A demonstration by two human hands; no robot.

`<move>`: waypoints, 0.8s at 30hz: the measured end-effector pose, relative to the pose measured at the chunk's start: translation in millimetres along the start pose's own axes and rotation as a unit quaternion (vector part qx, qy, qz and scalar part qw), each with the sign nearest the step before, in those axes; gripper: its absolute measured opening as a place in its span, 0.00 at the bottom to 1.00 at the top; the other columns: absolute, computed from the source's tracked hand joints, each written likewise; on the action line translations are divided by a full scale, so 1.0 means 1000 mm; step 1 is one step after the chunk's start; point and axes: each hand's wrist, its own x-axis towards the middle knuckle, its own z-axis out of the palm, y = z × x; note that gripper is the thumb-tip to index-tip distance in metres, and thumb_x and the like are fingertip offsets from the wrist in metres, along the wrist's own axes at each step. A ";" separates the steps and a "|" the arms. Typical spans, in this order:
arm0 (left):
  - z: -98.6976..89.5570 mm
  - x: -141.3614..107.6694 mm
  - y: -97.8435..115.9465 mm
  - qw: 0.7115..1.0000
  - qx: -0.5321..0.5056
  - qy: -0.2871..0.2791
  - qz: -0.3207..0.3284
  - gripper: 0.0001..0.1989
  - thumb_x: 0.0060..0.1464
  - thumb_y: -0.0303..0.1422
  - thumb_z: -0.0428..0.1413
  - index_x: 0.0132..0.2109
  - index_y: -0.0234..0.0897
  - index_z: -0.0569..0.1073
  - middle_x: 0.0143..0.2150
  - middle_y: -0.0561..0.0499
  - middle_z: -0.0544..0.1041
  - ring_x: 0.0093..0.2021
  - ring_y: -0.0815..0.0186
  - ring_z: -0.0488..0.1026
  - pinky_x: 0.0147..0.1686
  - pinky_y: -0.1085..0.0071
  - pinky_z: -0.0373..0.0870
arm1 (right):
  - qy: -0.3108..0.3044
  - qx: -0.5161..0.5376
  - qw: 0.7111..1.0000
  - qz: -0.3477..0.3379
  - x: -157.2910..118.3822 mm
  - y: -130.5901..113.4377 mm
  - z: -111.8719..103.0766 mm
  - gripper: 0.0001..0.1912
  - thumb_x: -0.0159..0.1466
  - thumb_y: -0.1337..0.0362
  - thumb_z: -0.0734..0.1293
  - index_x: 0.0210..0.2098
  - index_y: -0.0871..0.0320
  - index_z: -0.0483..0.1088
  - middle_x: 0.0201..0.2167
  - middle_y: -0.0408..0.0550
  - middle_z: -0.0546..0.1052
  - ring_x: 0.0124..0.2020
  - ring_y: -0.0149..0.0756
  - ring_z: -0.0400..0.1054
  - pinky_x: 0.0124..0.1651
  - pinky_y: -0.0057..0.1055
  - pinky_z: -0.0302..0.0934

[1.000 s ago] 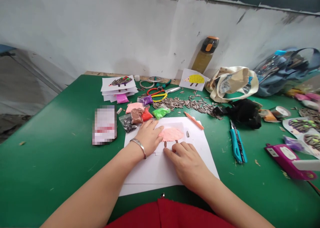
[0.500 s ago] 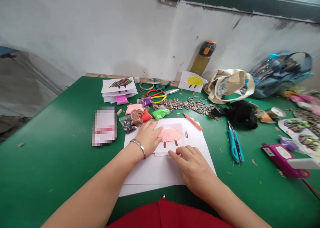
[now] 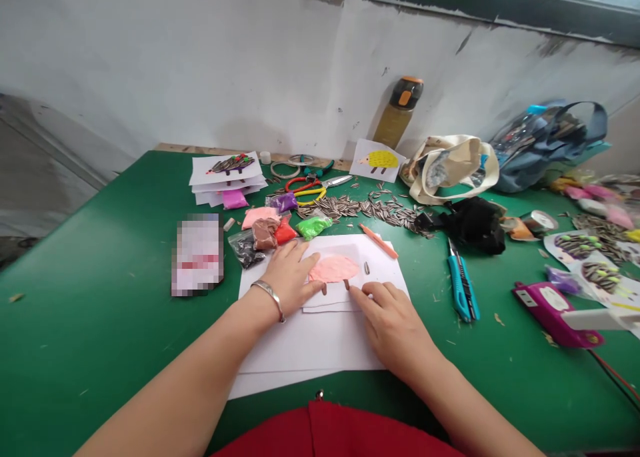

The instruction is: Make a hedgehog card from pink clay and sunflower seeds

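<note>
In the head view a white card (image 3: 327, 303) bears a flat pink clay body (image 3: 335, 269) with two short brown clay legs (image 3: 347, 284) under it. My left hand (image 3: 286, 278) lies spread on the card's left side, fingertips by the pink clay and thumb at the left leg. My right hand (image 3: 393, 320) rests on the right side; its index fingertip is at the right leg, the other fingers loosely bent. I see nothing held in either hand. A single sunflower seed (image 3: 367, 268) lies right of the clay. White sheets (image 3: 320, 343) lie under the card.
Bags of coloured clay (image 3: 265, 233) lie behind my left hand. Beyond are scissors (image 3: 320, 189) and a heap of sunflower seeds (image 3: 390, 211). To the right lie an orange clay tool (image 3: 379, 241), a blue utility knife (image 3: 463, 283) and a magenta device (image 3: 555, 313).
My right hand has shifted a little up the card, its index finger coming to the right brown leg. My left thumb has lowered toward the left leg. The camera view has turned slightly right.
</note>
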 end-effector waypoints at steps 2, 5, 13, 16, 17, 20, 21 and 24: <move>0.001 0.000 0.000 1.000 0.000 0.005 0.002 0.28 0.55 0.45 0.54 0.59 0.37 0.67 0.63 0.38 0.61 0.63 0.46 0.54 0.59 0.48 0.54 | 0.002 -0.010 1.000 -0.001 0.002 -0.001 0.001 0.23 0.59 0.77 0.59 0.53 0.62 0.68 0.41 0.55 0.71 0.39 0.42 0.60 0.43 0.39 0.60; 0.002 0.000 -0.001 1.000 0.001 0.009 0.005 0.27 0.55 0.45 0.54 0.59 0.37 0.67 0.63 0.38 0.62 0.62 0.47 0.55 0.59 0.48 0.54 | 0.003 -0.005 1.000 -0.003 0.002 -0.002 0.001 0.23 0.58 0.77 0.59 0.53 0.62 0.68 0.41 0.55 0.72 0.39 0.42 0.61 0.42 0.39 0.60; 0.003 0.000 -0.002 1.000 -0.005 0.009 0.008 0.27 0.55 0.45 0.53 0.58 0.36 0.67 0.63 0.37 0.61 0.63 0.45 0.54 0.60 0.48 0.54 | 0.012 0.035 0.999 -0.001 0.006 0.016 -0.012 0.22 0.60 0.75 0.57 0.52 0.61 0.68 0.42 0.54 0.72 0.41 0.40 0.64 0.43 0.36 0.60; 0.004 0.000 -0.002 1.000 -0.008 0.016 0.007 0.27 0.55 0.45 0.53 0.58 0.37 0.67 0.63 0.38 0.61 0.63 0.44 0.54 0.59 0.48 0.54 | 0.045 0.001 0.998 0.031 0.020 0.030 -0.017 0.16 0.62 0.73 0.57 0.44 0.60 0.72 0.38 0.53 0.73 0.39 0.40 0.66 0.41 0.35 0.60; 0.005 0.000 -0.002 1.000 -0.008 0.020 0.006 0.27 0.55 0.45 0.53 0.58 0.37 0.67 0.63 0.38 0.61 0.63 0.44 0.55 0.59 0.48 0.54 | 0.051 -0.010 0.998 0.044 0.025 0.033 -0.017 0.14 0.63 0.72 0.56 0.41 0.59 0.72 0.36 0.52 0.73 0.39 0.40 0.66 0.40 0.35 0.59; 0.006 0.000 -0.002 0.999 -0.002 0.034 0.007 0.26 0.55 0.45 0.54 0.58 0.38 0.68 0.62 0.38 0.62 0.62 0.45 0.56 0.59 0.48 0.55 | 0.056 -0.025 0.996 0.068 0.037 0.036 -0.013 0.12 0.65 0.68 0.57 0.32 0.58 0.71 0.32 0.51 0.73 0.37 0.39 0.66 0.39 0.33 0.59; 0.007 0.000 -0.002 0.999 0.000 0.037 0.009 0.26 0.55 0.45 0.54 0.57 0.37 0.68 0.62 0.38 0.62 0.62 0.46 0.56 0.59 0.48 0.56 | 0.055 -0.025 0.996 0.068 0.040 0.036 -0.010 0.13 0.65 0.68 0.57 0.30 0.58 0.70 0.30 0.51 0.72 0.36 0.38 0.66 0.39 0.33 0.59; 0.007 0.000 -0.001 0.999 -0.003 0.042 0.009 0.26 0.55 0.45 0.54 0.57 0.37 0.69 0.61 0.38 0.63 0.61 0.46 0.57 0.58 0.48 0.56 | 0.051 -0.020 0.997 0.053 0.042 0.035 -0.001 0.14 0.66 0.68 0.57 0.26 0.58 0.68 0.28 0.51 0.71 0.35 0.37 0.66 0.40 0.32 0.59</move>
